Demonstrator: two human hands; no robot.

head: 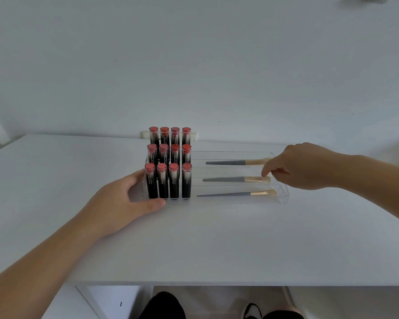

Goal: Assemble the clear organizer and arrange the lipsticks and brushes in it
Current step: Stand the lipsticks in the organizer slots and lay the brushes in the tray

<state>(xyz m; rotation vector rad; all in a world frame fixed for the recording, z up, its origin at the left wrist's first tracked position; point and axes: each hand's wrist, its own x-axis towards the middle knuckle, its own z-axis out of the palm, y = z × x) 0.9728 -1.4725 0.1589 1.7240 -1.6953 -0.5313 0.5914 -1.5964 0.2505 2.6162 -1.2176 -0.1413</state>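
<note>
Nearest the table (217, 249) edge, left hand (122, 203) lies loosely spread, palm toward the organizer (282, 194), thumb along its front left corner, fingers against the left wall; gripping or only touching, cannot tell. Organizer sits mid-table, clear and stepped, three tiers rising toward the wall. Left part holds twelve lipsticks (163, 180) upright, four per tier, red tops up. Right part holds three brushes lying flat, one per tier, handles pointing left, bristles right: front brush (235, 194), middle brush (236, 179), back brush (236, 162). Right hand (306, 166) comes in from the right above the middle tier, fingers curled down, fingertips (265, 172) pressed together at the middle brush's bristles; actual contact not clear.
</note>
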